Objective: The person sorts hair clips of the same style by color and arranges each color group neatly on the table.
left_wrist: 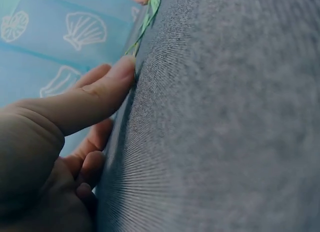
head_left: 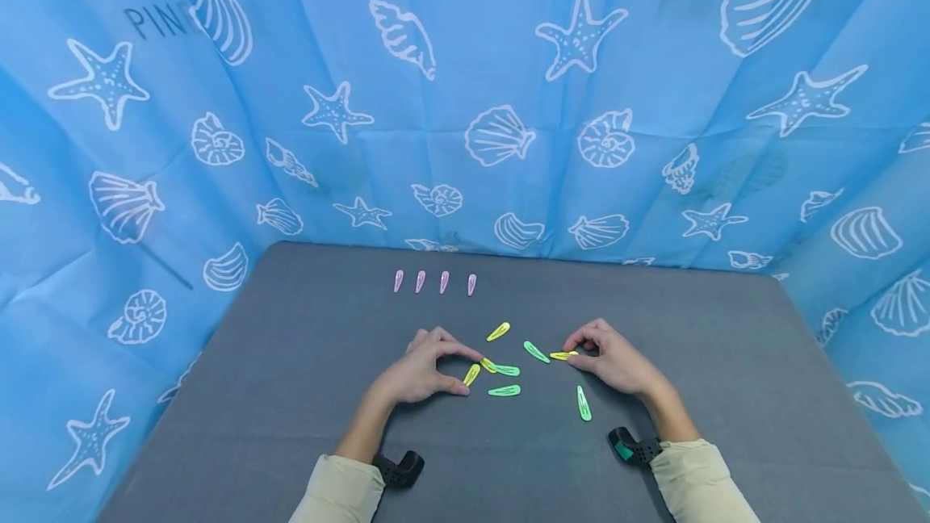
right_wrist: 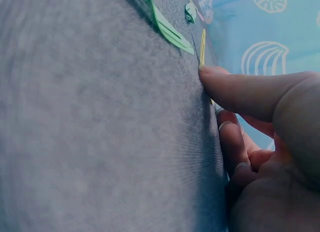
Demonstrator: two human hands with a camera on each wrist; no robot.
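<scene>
Yellow and green snap hair clips lie on the grey table, between and around both hands. My left hand (head_left: 417,370) has thumb and index finger spread, their tips right at the ends of a yellow hair clip (head_left: 471,375). Beside the index tip, another yellow clip (head_left: 488,365) meets a green clip (head_left: 506,370). My right hand (head_left: 613,359) pinches a third yellow clip (head_left: 559,355) between thumb and index finger; its free end points left in the head view. In the right wrist view this yellow clip (right_wrist: 202,46) shows beyond the thumb, near a green clip (right_wrist: 172,34).
Several pink clips (head_left: 444,282) form a row toward the back of the grey table (head_left: 305,329). Other loose clips are a yellow one (head_left: 497,332) and green ones (head_left: 536,352), including one below the right hand (head_left: 584,403). A blue shell-print curtain (head_left: 450,144) surrounds the table.
</scene>
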